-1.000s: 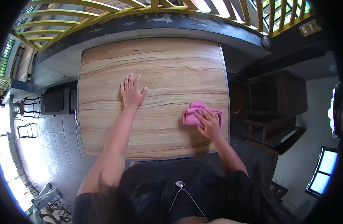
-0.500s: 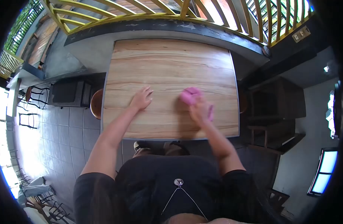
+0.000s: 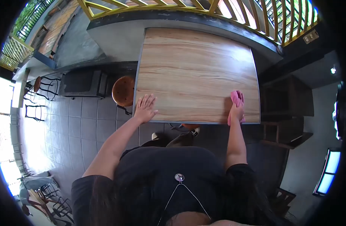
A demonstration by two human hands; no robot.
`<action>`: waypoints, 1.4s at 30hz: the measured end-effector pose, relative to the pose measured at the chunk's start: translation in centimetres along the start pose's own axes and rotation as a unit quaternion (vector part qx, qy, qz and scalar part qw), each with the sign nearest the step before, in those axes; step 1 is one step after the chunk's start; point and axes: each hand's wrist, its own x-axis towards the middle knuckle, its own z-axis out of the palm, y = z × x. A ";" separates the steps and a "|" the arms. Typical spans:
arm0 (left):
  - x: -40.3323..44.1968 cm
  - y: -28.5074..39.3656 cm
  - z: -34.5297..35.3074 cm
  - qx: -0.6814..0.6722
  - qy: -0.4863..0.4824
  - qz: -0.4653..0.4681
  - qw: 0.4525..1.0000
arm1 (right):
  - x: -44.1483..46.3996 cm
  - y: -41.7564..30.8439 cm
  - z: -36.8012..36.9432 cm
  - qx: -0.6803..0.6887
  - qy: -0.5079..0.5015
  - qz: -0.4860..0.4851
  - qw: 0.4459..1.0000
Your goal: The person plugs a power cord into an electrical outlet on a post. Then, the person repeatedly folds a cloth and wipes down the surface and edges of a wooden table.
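A wooden table (image 3: 192, 71) with light brown grain and a dark edge is in front of me. My left hand (image 3: 145, 109) lies on its near left corner, palm down with the fingers spread, holding nothing. Near the right edge, my right hand (image 3: 238, 109) presses a pink cloth (image 3: 236, 96) against the tabletop. The cloth is bunched under the palm and shows past the fingers and beside the wrist. The hand hides part of it.
A round wooden stool (image 3: 123, 91) stands close to the table's left side. Beyond the far edge runs a low wall with a yellow railing (image 3: 150, 8). Dark wooden furniture (image 3: 280, 130) is on the right, and a dark cabinet (image 3: 82, 83) on the left.
My right hand has slid the pink cloth rightward to the table's right edge. My left hand has shifted to the near left corner, its fingers more spread. The view has shifted too.
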 end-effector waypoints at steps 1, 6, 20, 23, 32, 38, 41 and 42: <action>0.0 0.0 0.0 -0.003 0.003 0.006 1.000 | 0.5 -1.1 0.9 0.094 -0.036 0.028 0.995; 0.4 -0.7 0.7 -0.059 0.026 0.010 0.998 | -9.3 -16.3 1.7 0.081 -0.191 -0.231 0.951; 0.4 -1.5 0.7 -0.148 0.042 0.011 0.988 | -4.0 -3.2 -2.6 -0.072 0.049 -0.241 0.967; 0.8 -1.2 0.9 -0.150 0.080 -0.015 0.985 | -5.2 -6.7 -0.4 0.023 -0.054 -0.283 0.957; 3.8 2.3 -0.7 -0.135 0.157 -0.167 0.964 | -8.1 -4.6 -1.6 0.017 -0.123 -0.485 0.866; 8.3 4.3 1.6 -0.073 0.227 -0.223 0.945 | 2.8 13.7 -4.8 -0.120 0.009 -0.292 0.949; 12.0 6.3 1.4 -0.065 0.233 -0.232 0.942 | 3.8 13.5 -5.0 -0.058 -0.036 -0.164 0.984; 13.4 7.1 1.2 -0.065 0.230 -0.233 0.943 | 3.5 12.1 -4.8 -0.028 -0.063 -0.190 0.979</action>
